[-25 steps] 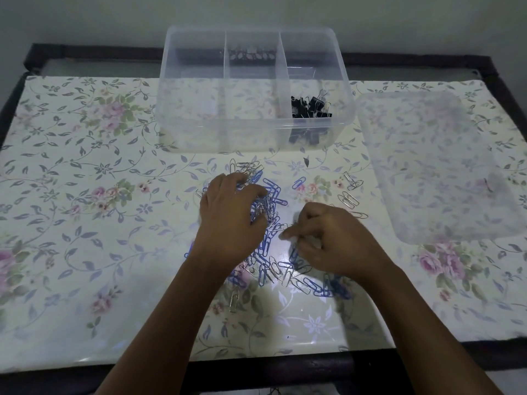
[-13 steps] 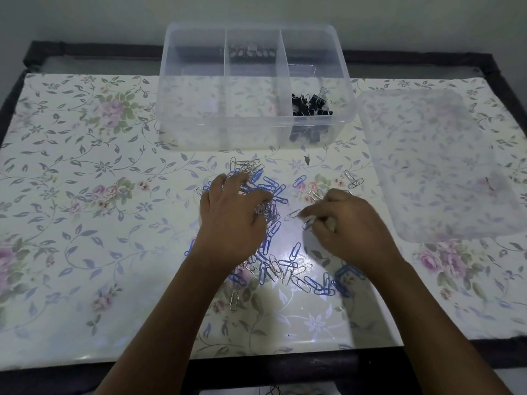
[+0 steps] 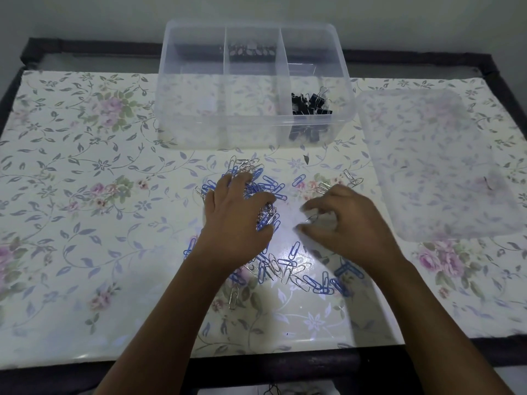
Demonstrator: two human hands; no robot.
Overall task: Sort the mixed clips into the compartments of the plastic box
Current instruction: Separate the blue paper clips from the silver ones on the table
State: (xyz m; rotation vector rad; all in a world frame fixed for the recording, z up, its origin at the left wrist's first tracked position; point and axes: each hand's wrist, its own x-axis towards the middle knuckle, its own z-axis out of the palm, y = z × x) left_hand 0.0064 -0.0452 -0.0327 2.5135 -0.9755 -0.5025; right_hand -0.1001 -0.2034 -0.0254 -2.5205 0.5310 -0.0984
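Paper clips (image 3: 288,269), blue and silver: loose on worktop (image 3: 85,223) before plastic box (image 3: 199,132), lid (image 3: 427,166) beside. Your left hand (image 3: 236,223) grips a bunch in its fingers; right hand (image 3: 350,223) blurs, hold unclear.

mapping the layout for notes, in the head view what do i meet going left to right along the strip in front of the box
left hand, gripping a bunch of paper clips → right hand → clear box lid

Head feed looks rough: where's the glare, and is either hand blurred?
Head view: glare whitens the cover between the hands, washing out clips there; the right hand is blurred at its fingers, so its grip is unclear; the left hand is sharp; the corners are dim.
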